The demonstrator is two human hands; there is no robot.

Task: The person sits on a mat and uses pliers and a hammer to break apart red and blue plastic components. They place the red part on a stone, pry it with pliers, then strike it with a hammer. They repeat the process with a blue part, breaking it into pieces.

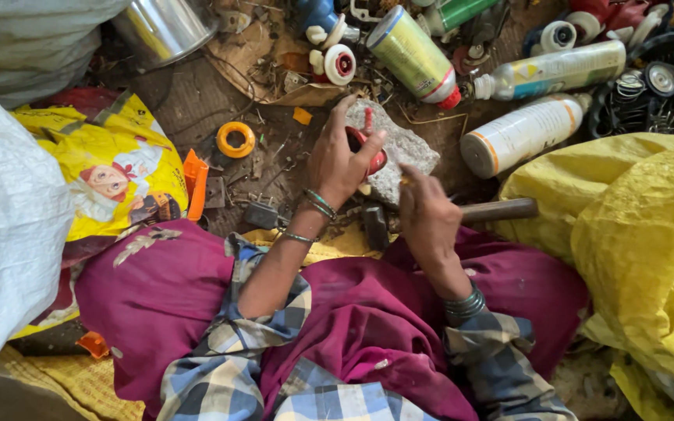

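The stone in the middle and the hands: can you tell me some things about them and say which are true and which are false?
1. The left hand holds a red piece on the stone. True.
2. The right hand holds scissors. False: it grips a hammer with a wooden handle.
3. An orange ring lies on the ground left of the stone. True.
4. Both wrists are bare. False: both wear bangles.
5. The white bottles stand upright. False: they lie on their sides.
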